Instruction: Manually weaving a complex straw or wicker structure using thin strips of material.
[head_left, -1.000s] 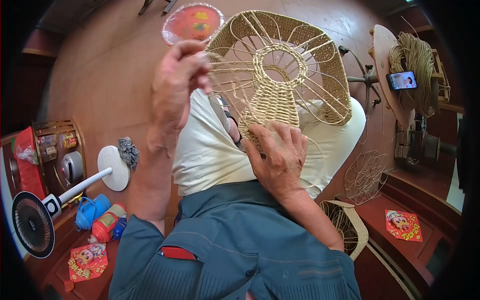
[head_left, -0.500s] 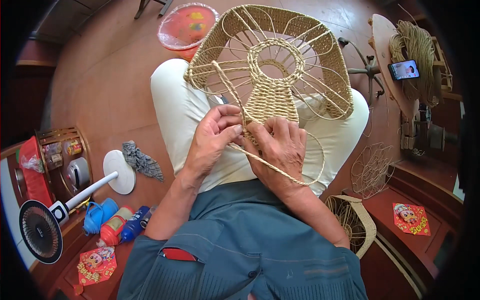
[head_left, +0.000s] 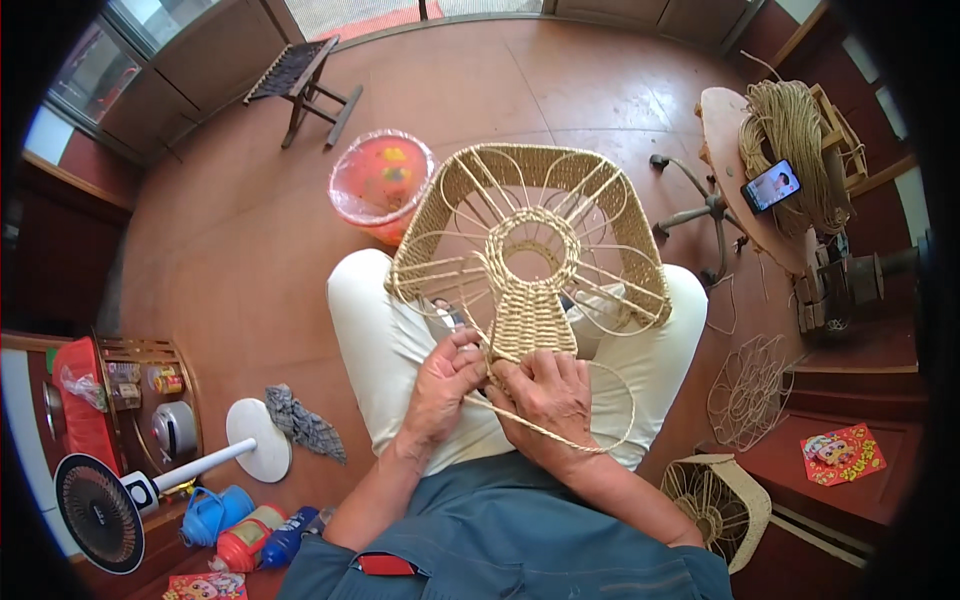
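Across my knees rests a half-woven straw basket (head_left: 536,322), with a braided ring at its centre, spokes and loops around that, and a tall woven rim. Its tightly woven panel points toward me. At this panel's near left corner my left hand (head_left: 437,392) pinches the twisted straw cord (head_left: 545,432) between thumb and fingers. My right hand (head_left: 550,405) is closed over the panel's near edge, its fingertips almost meeting the left ones. From the fingers the cord loops out over the right wrist and back up. The exact crossing of strands is hidden by my fingers.
Beyond my left knee stands a red lined bin (head_left: 383,180), with a folding stool (head_left: 305,85) farther off. A white fan (head_left: 100,513) and flasks (head_left: 250,540) are at lower left. At right are a round board (head_left: 725,130), coiled cord (head_left: 795,125), a phone (head_left: 771,186) and another basket (head_left: 750,500).
The view has tilted up, so my hands and basket appear lower and the stool and doorway show more. Both hands keep to the same corner; the upright cord strand now leans lower by the left fingers.
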